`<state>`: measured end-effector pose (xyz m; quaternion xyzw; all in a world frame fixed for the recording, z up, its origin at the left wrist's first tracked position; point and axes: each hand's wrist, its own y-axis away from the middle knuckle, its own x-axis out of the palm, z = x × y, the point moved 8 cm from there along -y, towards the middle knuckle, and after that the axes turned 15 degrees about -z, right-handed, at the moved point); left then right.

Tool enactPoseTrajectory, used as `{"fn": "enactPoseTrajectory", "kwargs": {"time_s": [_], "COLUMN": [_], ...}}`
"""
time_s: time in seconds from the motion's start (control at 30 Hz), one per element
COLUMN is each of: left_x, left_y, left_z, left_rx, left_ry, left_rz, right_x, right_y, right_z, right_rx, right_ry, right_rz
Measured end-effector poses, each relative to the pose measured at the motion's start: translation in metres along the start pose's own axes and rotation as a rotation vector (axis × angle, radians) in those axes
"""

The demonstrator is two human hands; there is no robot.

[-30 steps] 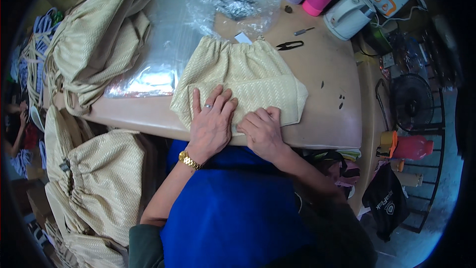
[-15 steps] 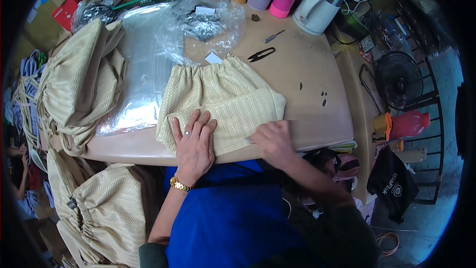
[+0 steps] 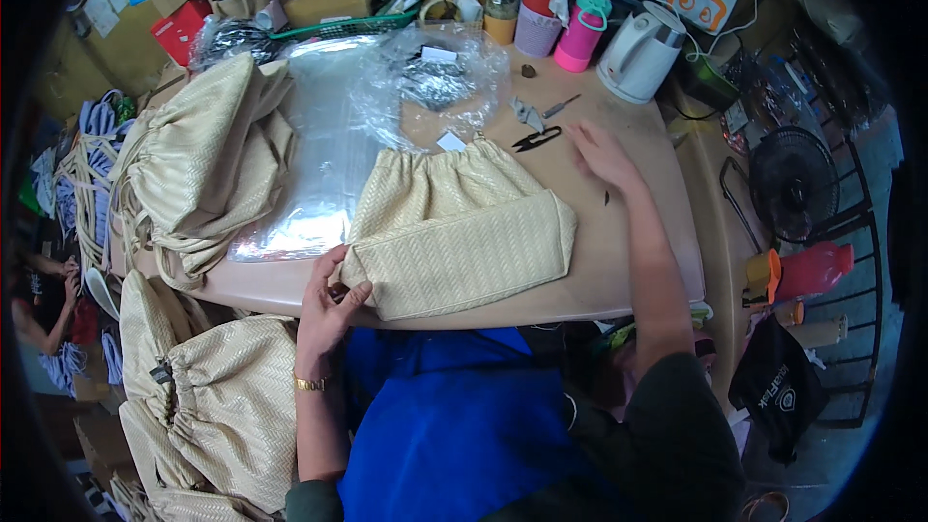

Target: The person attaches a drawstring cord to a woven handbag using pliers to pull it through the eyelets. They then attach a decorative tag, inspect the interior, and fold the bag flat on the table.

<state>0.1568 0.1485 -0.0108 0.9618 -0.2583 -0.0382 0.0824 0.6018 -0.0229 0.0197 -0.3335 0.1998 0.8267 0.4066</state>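
A cream woven drawstring bag [image 3: 464,256] lies flat on the table, its gathered mouth away from me and its bottom panel toward me. My left hand [image 3: 327,314] grips its near left corner, thumb on top and fingers along the edge. To the right of the bag, my right hand [image 3: 601,153] hovers blurred over the table, fingers stretched out and holding nothing. Close to those fingers lie black thread snips [image 3: 537,139], a small grey cloth [image 3: 527,114] and a thin grey-handled tool [image 3: 562,105].
More cream bags [image 3: 193,169] are piled at the left, and others [image 3: 237,396] hang below the table edge. Clear plastic sheets [image 3: 324,135] and a crumpled plastic bag [image 3: 440,82] lie behind. A white kettle [image 3: 638,53] and pink bottle [image 3: 583,29] stand at the back.
My right hand has left the bag's near right part and moved away toward the snips. The grey cloth now lies beside them. My left hand has shifted from the bag's front to its left corner.
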Motion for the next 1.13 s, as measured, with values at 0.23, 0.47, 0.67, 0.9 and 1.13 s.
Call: {"fn": "enactPoseTrajectory", "kwargs": {"time_s": [0.23,0.47,0.67,0.9,1.13], "left_x": [0.025,0.004,0.013,0.128,0.165], "left_y": [-0.009,-0.008,0.031,0.033,0.052], "left_z": [-0.002,0.003,-0.047,-0.098,-0.035], "left_rx": [0.010,0.364,0.714,0.934,1.032], "left_ry": [0.238,-0.125,-1.027,-0.813,-1.126], "left_rz": [0.107,-0.210,-0.217,0.234,0.360], "right_x": [0.035,0.030,0.004,0.066,0.198], "right_y": [0.126,0.149,0.164,0.066,0.055], "right_z": [0.003,-0.003,0.018,0.198,0.204], "right_rx": [0.006,-0.261,-0.502,-0.514,-0.429], "right_ry": [-0.664,-0.553,0.059,-0.013,0.222], "right_rz": [0.316,-0.100,0.107,0.110,0.115]}}
